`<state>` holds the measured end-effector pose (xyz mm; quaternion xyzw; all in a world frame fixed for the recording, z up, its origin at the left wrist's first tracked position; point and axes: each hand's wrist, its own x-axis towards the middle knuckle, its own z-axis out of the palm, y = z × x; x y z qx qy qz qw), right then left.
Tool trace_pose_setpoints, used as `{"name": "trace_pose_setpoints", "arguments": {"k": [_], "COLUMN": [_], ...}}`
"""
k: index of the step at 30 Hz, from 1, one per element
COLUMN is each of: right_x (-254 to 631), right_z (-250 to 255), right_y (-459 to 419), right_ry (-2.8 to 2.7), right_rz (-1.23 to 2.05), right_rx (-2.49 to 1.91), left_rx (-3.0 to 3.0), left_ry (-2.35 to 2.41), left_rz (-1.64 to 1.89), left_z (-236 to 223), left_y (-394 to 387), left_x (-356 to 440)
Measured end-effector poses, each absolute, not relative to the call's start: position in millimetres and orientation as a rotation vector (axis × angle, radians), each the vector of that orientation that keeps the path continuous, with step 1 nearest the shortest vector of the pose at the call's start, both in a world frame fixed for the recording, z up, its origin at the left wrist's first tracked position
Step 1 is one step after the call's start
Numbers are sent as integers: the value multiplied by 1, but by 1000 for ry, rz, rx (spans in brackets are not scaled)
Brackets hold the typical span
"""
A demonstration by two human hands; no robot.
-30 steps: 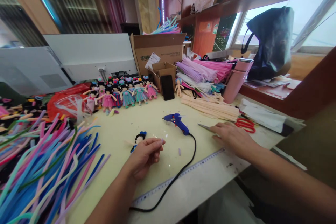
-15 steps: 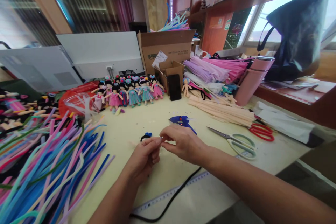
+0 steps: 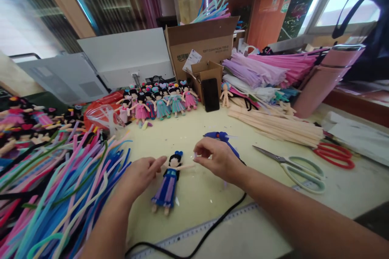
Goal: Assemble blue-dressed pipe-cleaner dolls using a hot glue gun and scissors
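A small pipe-cleaner doll [image 3: 167, 182] in a blue and purple dress lies face up on the pale yellow table [image 3: 188, 129]. My left hand [image 3: 138, 176] rests beside it, fingers stretched out, a fingertip touching the doll's arm near its head. My right hand [image 3: 216, 158] hovers just right of the doll's other arm, thumb and forefinger pinched on a tiny pale piece I cannot make out. Right behind that hand lies a blue glue gun [image 3: 220, 137], whose black cord [image 3: 212, 226] runs toward the table's near edge.
Loose colored pipe cleaners [image 3: 54, 186] are heaped at the left. A row of finished dolls [image 3: 158, 103] stands at the back, near a cardboard box [image 3: 202, 46] and a black phone [image 3: 210, 94]. Green-handled scissors [image 3: 299, 168], red scissors [image 3: 336, 154], beige stems [image 3: 276, 125] and a pink bottle [image 3: 325, 79] lie to the right.
My left hand has let go of the doll, which now lies flat on the table. My right hand came over from the scissors and now pinches a tiny piece.
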<state>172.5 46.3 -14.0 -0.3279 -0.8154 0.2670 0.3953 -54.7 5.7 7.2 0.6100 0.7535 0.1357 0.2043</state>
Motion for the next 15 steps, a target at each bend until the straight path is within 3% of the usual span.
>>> {"name": "trace_pose_setpoints", "arguments": {"k": [2,6,15], "right_x": [173,172,174], "right_z": [-17,-20,10], "right_y": [47,48,47], "right_ry": [-2048,-2042,-1933], "right_rz": [680,660,660], "right_rx": [-822,-814,-752], "left_rx": [1764,1849,1488], "left_ry": [2097,2091,1578], "left_rz": [238,296,924], "left_z": [1,-15,6], "left_y": [7,7,1], "left_x": [-50,-28,0]}}
